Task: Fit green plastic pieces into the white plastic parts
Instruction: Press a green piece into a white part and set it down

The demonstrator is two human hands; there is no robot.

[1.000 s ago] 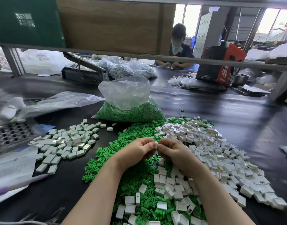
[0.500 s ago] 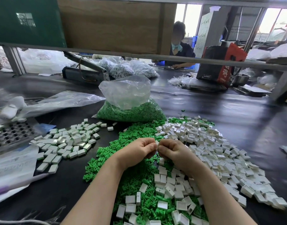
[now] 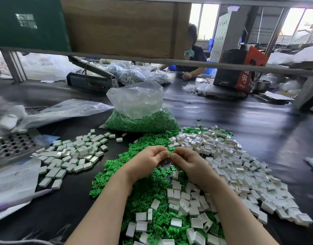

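A heap of small green plastic pieces (image 3: 143,191) lies on the black table in front of me. White box-shaped parts (image 3: 240,167) spread over its right side and toward me. My left hand (image 3: 148,161) and my right hand (image 3: 187,163) meet fingertip to fingertip above the heap, both pinched on a small pale part (image 3: 168,154) that is almost hidden by the fingers. To the left lies a separate pile of white parts with green showing at their edges (image 3: 72,156). A clear bag of green pieces (image 3: 143,121) stands behind the heap.
A metal grid tray (image 3: 10,147), crumpled plastic bags (image 3: 63,112) and papers (image 3: 12,183) fill the left side. A metal rail (image 3: 223,67) crosses overhead. Across the table a person (image 3: 193,55) works beside a red and black box (image 3: 240,69) and a steel bowl (image 3: 262,85).
My hands stay pinched together in the same spot, with only slight finger movement. The person across the table has shifted their arms.
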